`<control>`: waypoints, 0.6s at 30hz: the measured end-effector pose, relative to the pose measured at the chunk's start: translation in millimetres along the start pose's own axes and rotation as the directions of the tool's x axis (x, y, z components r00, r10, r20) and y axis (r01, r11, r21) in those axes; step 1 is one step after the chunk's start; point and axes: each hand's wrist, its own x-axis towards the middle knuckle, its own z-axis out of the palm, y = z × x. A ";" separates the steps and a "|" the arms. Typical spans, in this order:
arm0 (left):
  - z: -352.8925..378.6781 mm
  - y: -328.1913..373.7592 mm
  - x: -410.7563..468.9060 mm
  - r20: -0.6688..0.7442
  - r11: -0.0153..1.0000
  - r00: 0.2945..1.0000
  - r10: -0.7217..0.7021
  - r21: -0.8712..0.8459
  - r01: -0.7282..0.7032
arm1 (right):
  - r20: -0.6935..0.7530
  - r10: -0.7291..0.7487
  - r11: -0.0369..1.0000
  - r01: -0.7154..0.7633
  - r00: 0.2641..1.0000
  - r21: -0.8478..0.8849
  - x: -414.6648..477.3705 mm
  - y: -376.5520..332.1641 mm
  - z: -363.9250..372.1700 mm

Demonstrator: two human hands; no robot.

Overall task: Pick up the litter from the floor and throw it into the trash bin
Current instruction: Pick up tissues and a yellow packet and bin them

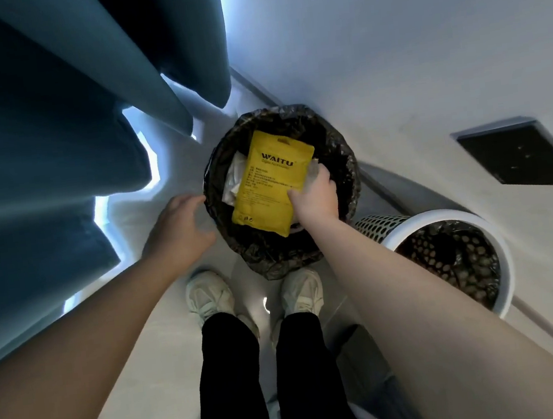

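A yellow plastic package (273, 178) printed "WAITU" hangs over the mouth of a round trash bin (343, 153) lined with a dark bag, just in front of my feet. My right hand (313, 198) grips the package by its lower right edge, with some clear wrapping bunched under the fingers. White crumpled paper (234, 179) lies inside the bin, left of the package. My left hand (180, 225) hovers beside the bin's left rim, fingers spread and holding nothing.
A second bin (500, 252), white with a perforated wall and a dark liner, stands to the right against the wall. Dark blue curtains (52, 131) hang at the left. A dark rectangular panel (520, 154) sits on the white wall. My shoes (209, 296) stand on the pale floor.
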 end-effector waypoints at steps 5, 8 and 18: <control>-32.8 14.9 -28.4 0.030 0.998 0.997 -0.069 -0.011 0.069 | 0.061 -0.222 0.878 0.227 0.973 -0.422 -48.2 -0.1 -48.0; -62.3 30.6 -64.3 0.044 0.995 0.995 -0.089 0.048 0.087 | 0.099 -0.259 0.792 0.270 0.961 -0.548 -89.9 -13.5 -82.9; -176.4 88.1 -268.1 -0.212 0.904 0.976 -0.043 0.409 0.128 | 0.175 -0.480 0.528 0.443 0.859 -0.725 -298.5 -80.7 -197.1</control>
